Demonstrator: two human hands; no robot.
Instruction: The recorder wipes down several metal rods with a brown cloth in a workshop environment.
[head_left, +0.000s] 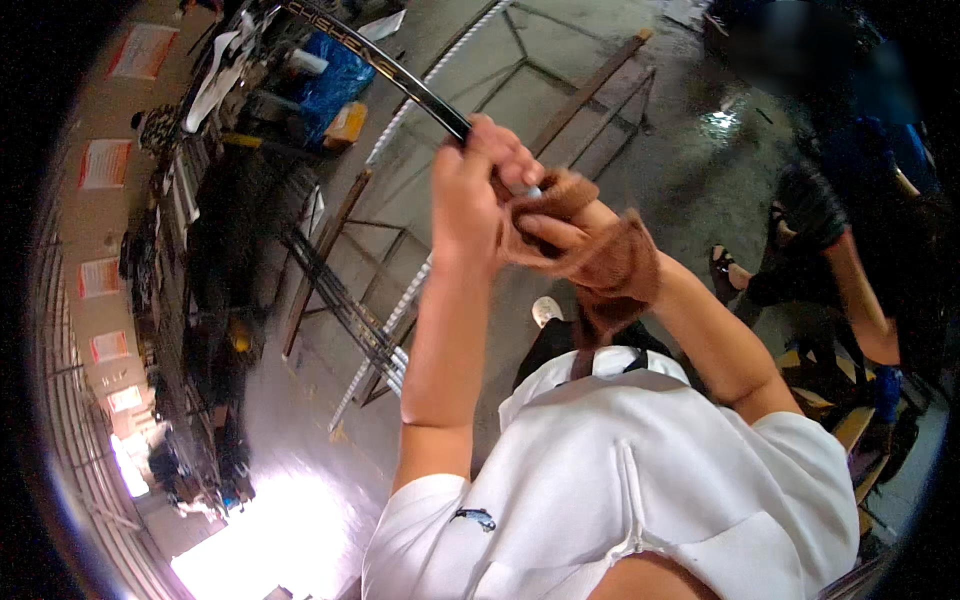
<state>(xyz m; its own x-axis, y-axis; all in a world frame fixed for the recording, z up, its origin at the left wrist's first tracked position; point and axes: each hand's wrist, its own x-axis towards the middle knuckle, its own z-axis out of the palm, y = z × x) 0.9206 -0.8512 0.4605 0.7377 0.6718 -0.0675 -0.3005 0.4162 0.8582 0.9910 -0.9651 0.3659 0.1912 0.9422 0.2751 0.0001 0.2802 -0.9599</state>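
Before the wearer's white top (590, 430), at upper centre: 1 black pole (432, 102), glossy, with gold marking, slanting from the upper left edge down to the grip; far end out of frame. Left hand (472, 185): clamped round the near part of the pole. Right hand (558, 232): fingers curled into 1 brown cloth (632, 262), bunched, with loose folds hanging over the wrist. Both hands close together at the pole's near end; whether the pole runs inside the cloth cannot be told. Small pale piece between the hands: nature unclear. Below the pole, over the floor: 1 stand with a white twisted rail (388, 132) and 1 wooden bar (590, 92); further down, 1 bundle of dark poles (342, 300) lying across it. Step in hand, by judgement: working the cloth along the pole. Handling notes: left grip firm yet light, so that the shaft can turn without slipping; cloth best wrapped evenly round the full girth, pressure steady, strokes running lengthwise; loose folds better gathered into the palm, lest they snag; far end, being unseen, calls for care near the items at upper left.
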